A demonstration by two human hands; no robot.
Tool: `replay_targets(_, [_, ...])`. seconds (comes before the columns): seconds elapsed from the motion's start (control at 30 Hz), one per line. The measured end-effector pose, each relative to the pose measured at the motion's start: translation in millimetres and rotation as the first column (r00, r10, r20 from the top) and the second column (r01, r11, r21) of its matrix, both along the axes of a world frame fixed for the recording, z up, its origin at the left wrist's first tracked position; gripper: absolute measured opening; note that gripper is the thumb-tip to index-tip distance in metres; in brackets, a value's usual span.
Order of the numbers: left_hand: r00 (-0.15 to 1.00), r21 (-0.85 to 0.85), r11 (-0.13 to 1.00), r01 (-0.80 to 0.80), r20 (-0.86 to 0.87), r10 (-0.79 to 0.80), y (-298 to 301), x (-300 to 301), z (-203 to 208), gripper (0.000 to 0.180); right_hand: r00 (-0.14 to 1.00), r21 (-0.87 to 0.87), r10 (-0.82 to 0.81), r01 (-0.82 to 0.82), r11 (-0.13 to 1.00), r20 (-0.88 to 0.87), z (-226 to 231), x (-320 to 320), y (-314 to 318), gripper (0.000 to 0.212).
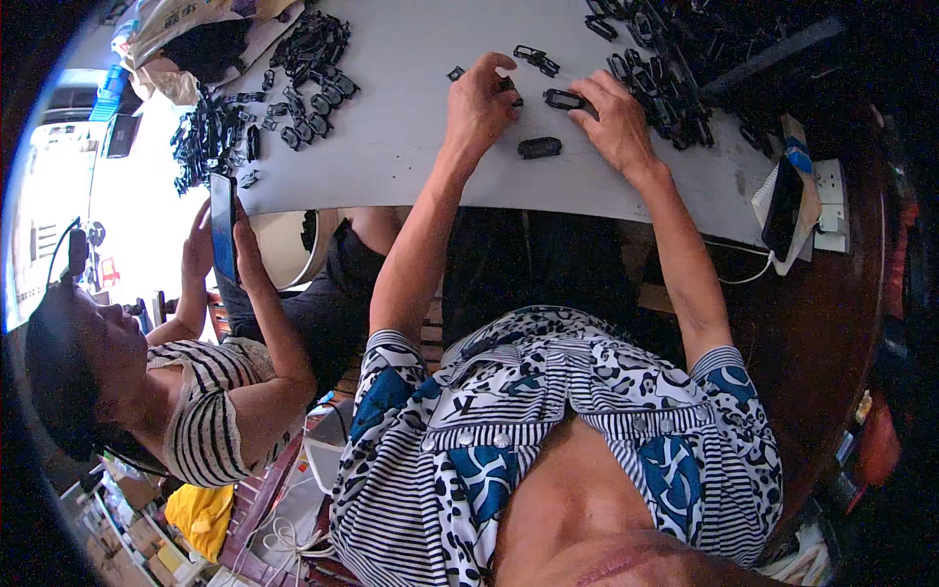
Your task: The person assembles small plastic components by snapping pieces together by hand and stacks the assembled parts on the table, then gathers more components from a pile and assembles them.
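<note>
My left hand [477, 106] is curled over the grey table, a small black plastic part [507, 86] between its thumb and fingers; the fingers partly hide its shape. To its right, my right hand [616, 119] pinches one end of a black oval plastic frame [561, 99], which has an open slot in the middle. Nearer to me lies a black oval plastic piece [539, 148], apart from both hands. Beyond the hands rest black slotted frames [536, 60]. A tiny black piece [456, 73] sits beside my left hand.
Heaps of black plastic parts lie at the left [210, 132] and right [675, 103]. A plastic bag [166, 59] is at the far left. On my left a seated person [225, 391] holds a phone [223, 227]. A power strip [831, 201] and a corded device [782, 207] stand right.
</note>
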State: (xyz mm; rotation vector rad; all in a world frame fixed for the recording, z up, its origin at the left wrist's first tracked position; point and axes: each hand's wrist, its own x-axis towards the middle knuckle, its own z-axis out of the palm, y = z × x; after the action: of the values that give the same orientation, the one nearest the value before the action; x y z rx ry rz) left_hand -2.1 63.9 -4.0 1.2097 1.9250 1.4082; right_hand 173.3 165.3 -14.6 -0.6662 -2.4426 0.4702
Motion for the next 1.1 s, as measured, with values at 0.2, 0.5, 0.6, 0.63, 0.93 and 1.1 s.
replay_targets(0.2, [0.999, -0.13, 0.991, -0.019, -0.036, 0.014, -6.1, -7.0, -0.7, 0.027, 1.0, 0.004, -0.005, 0.005, 1.0, -0.002, -1.5, -4.9, 1.2, 0.03])
replay_targets(0.5, [0.924, 0.041, 0.997, -0.061, -0.376, 0.072, -21.8, -4.3, -1.5, 0.027, 0.973, -0.122, 0.154, -0.176, 0.977, -0.17, 4.5, -23.0, -1.5, 0.028])
replay_targets(0.6, [0.933, 0.07, 0.995, -0.074, -0.348, 0.093, -23.3, -5.9, -8.7, 0.028, 0.966, -0.136, 0.201, -0.223, 0.965, -0.163, 8.1, -33.2, -1.2, 0.029])
replay_targets(0.63, [0.933, 0.07, 0.995, -0.077, -0.347, 0.096, -23.1, -7.1, -11.2, 0.028, 0.966, -0.136, 0.204, -0.226, 0.965, -0.161, 10.7, -36.5, -1.9, 0.029])
replay_targets(0.93, [0.919, 0.103, 0.994, -0.023, -0.389, 0.062, -22.6, -12.2, -14.0, 0.029, 0.936, 0.054, 0.343, -0.34, 0.939, -0.074, 6.1, -52.5, 5.5, 0.027])
replay_targets(1.1, [0.936, 0.058, 0.998, -0.02, -0.349, 0.039, -22.3, -12.0, -11.9, 0.031, 0.923, 0.166, 0.38, -0.386, 0.908, 0.068, 4.4, -56.0, 9.7, 0.023])
